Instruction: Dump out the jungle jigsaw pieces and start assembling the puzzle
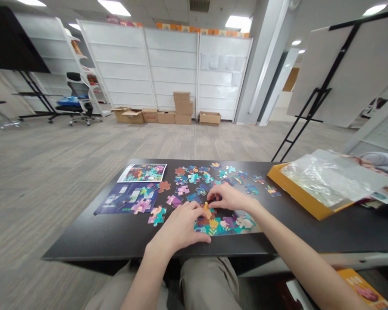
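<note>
Head view: long black table (pixel 93 241) fills the lower part, the person sitting at its near edge, as I see it. Open yellow-orange box (pixel 305 201) at the right, clear crinkled plastic (pixel 313 178) in it. Dark blue printed sheet (pixel 116 200) at the left, some loose pieces lying on it; white-bordered colour picture (pixel 144 172) just beyond. Joined strip of puzzle (pixel 226 228), teal with yellow plant and white rabbit, flat along the near side.

Left hand (pixel 184 219): partly open, thumb apart from the fingers, fingertips at the left of the orange-brown jigsaw piece (pixel 207 213); no clear pinch. Right hand (pixel 228 197): fingers curled in, tips by the piece's far right side; can't tell if gripping or only touching. Piece sits between both hands, at the strip's upper left; can't tell if it is flat or slightly raised. Multicoloured loose pieces (pixel 194 178) spread beyond the hands, mostly apart.

Handling, my guess: piece looks like light, stiff card, smooth-faced, not very slippery. Best held by opposite edges, finger and thumb, on the broad body; knobs could bend or fray if forced. Joined strip likely firm flat, but seams may part if lifted from one end.
</note>
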The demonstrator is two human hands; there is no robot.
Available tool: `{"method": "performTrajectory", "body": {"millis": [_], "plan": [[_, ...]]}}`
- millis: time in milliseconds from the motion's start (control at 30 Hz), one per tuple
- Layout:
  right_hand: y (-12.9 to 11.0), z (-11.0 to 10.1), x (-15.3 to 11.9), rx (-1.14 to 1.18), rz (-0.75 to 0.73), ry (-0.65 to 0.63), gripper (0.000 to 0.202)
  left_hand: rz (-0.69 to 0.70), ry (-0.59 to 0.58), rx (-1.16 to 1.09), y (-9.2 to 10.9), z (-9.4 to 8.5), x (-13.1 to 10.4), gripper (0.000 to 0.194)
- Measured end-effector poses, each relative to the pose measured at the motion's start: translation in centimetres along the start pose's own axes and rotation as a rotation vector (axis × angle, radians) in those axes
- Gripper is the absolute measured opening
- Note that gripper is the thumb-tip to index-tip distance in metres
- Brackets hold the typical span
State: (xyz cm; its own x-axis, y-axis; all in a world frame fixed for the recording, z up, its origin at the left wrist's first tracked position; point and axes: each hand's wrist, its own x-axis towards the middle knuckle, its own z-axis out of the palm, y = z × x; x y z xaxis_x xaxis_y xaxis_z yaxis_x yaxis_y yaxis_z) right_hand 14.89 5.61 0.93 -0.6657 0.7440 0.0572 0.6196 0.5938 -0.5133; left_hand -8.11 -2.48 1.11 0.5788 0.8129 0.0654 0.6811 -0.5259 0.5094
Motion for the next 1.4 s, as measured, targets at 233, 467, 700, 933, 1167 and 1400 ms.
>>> {"method": "performTrajectory", "body": {"millis": [233, 467, 700, 933, 1167, 1400], "plan": [[0.9, -0.1, 0.3, -0.115, 0.035, 0.047, 0.011, 0.053, 0.063, 0.001, 0.0, 0.4, -0.1, 0.055], [1.4, 0.0, 0.3, -0.127, 0.046, 0.066, 0.014, 0.102, 0.077, 0.013, 0.6, 1.0, 0.0, 0.056], [1.8, -0.3, 0.3, -0.127, 0.059, 0.065, 0.018, 0.048, 0.034, 0.035, 0.9, 0.8, 0.1, 0.043], [1.6, -0.6, 0.2, -0.075, 0.094, 0.046, 0.019, 0.021, 0.003, 0.041, 1.1, 0.4, 0.3, 0.041], [2.2, -2.8, -1.0, 0.211, 0.076, -0.058, 0.033, 0.016, -0.007, 0.033, 1.2, 0.2, 0.4, 0.040], [3.0, -5.6, -2.8, 0.433, 0.209, -0.249, 0.046, 0.010, -0.016, 0.016, 1.1, -0.1, 0.4, 0.036]]}}
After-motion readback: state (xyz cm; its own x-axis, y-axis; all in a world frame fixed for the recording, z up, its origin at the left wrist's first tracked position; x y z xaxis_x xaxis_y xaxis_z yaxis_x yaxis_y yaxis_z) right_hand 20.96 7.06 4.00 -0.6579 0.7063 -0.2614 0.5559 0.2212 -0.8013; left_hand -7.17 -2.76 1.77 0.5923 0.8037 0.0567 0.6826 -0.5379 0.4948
